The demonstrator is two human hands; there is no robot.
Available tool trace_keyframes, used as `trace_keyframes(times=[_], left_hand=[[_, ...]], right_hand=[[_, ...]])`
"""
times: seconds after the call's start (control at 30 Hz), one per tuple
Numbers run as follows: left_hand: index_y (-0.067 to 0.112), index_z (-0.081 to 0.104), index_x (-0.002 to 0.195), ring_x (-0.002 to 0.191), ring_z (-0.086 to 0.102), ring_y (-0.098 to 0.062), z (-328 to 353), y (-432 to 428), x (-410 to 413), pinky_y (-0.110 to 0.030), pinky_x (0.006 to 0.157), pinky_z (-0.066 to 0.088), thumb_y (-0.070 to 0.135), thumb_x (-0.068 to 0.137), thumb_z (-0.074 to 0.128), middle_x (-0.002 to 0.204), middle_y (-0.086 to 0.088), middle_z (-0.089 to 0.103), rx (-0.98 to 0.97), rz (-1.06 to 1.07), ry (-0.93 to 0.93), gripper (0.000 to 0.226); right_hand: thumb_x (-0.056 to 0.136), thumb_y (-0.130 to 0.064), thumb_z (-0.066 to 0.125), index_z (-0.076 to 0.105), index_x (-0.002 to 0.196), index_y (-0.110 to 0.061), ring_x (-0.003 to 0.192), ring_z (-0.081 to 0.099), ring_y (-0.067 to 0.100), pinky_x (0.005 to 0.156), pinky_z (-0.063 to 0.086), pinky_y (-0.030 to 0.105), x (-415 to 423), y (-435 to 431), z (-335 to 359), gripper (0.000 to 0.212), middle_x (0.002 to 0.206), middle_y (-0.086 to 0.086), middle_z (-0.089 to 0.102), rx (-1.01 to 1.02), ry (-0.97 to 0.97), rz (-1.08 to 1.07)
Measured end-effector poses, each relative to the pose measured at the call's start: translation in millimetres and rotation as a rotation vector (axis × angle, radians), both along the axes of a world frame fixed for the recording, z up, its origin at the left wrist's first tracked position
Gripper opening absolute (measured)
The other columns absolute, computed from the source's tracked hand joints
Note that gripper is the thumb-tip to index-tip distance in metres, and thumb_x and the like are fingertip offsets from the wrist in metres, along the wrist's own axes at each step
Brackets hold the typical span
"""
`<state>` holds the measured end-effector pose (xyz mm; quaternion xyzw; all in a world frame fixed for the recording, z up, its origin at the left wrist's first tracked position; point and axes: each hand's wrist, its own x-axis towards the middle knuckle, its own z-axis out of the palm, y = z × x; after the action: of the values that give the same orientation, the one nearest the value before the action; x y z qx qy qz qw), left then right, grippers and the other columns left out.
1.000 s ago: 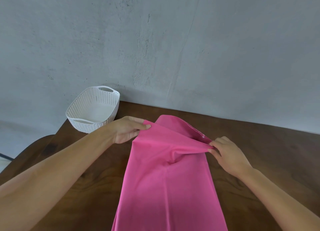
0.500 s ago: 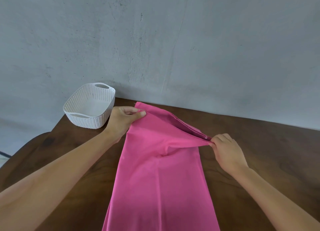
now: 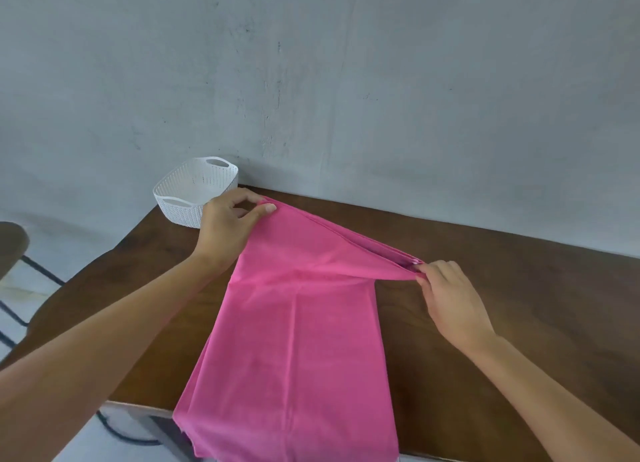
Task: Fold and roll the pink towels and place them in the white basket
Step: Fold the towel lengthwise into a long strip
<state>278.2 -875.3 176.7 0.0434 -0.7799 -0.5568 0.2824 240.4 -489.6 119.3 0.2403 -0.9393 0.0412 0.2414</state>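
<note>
A pink towel (image 3: pixel 298 340) lies lengthwise on the dark wooden table (image 3: pixel 519 288), its near end hanging over the front edge. My left hand (image 3: pixel 228 226) pinches the towel's far left corner between thumb and fingers. My right hand (image 3: pixel 450 295) pinches the far right corner, and the far edge is stretched taut between both hands, lifted off the table. The white perforated basket (image 3: pixel 194 191) stands at the table's far left corner, just behind my left hand, with nothing visible inside.
A grey concrete wall (image 3: pixel 346 80) rises right behind the table. A wooden stool with black metal legs (image 3: pixel 14 253) stands on the floor to the left.
Both hands have spread apart and pushed farther from me, pulling the towel's far edge taut. My left hand now sits right in front of the basket.
</note>
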Motion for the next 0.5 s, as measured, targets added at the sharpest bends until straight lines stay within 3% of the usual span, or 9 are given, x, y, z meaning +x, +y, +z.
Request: trace_keyframes(times=[0.17,0.27,0.4,0.5], left_hand=[[0.009,0.077,0.089,0.08,0.071,-0.008,4.0,17.4,47.8,-0.014,0.076,0.052,0.017,0.083,0.083,0.088,-0.002,0.076,0.051,0.011,-0.025,0.011],[0.009,0.078,0.088,0.086,0.074,-0.013,0.0,21.7,76.4,-0.023,0.083,0.056,0.017,0.079,0.086,0.085,-0.001,0.078,0.095,0.035,-0.048,0.014],[0.009,0.078,0.085,0.081,0.074,-0.017,-21.8,23.9,118.2,-0.026,0.077,0.059,0.015,0.077,0.087,0.083,-0.002,0.077,0.116,0.089,-0.093,0.013],[0.009,0.079,0.084,0.081,0.074,-0.017,-43.2,23.7,151.1,-0.019,0.073,0.057,0.016,0.077,0.087,0.083,-0.001,0.077,0.104,0.117,-0.156,0.012]], right_hand=[[0.091,-0.021,0.07,0.074,0.104,-0.012,0.084,0.066,0.022,0.071,0.057,0.038,31.9,21.1,1.1,0.015,0.095,0.003,0.073,0.029,0.064,-0.007],[0.091,-0.02,0.07,0.073,0.102,-0.013,0.084,0.065,0.022,0.068,0.056,0.038,52.6,30.7,-8.4,0.013,0.096,0.003,0.07,0.013,0.072,0.035],[0.084,-0.027,0.079,0.075,0.096,-0.012,0.081,0.065,0.02,0.066,0.055,0.035,84.8,30.9,-30.7,0.02,0.093,0.001,0.068,0.014,0.046,0.101],[0.086,-0.032,0.076,0.076,0.092,-0.013,0.08,0.064,0.019,0.063,0.055,0.037,106.9,25.6,-51.9,0.02,0.091,-0.002,0.068,0.016,0.023,0.16]])
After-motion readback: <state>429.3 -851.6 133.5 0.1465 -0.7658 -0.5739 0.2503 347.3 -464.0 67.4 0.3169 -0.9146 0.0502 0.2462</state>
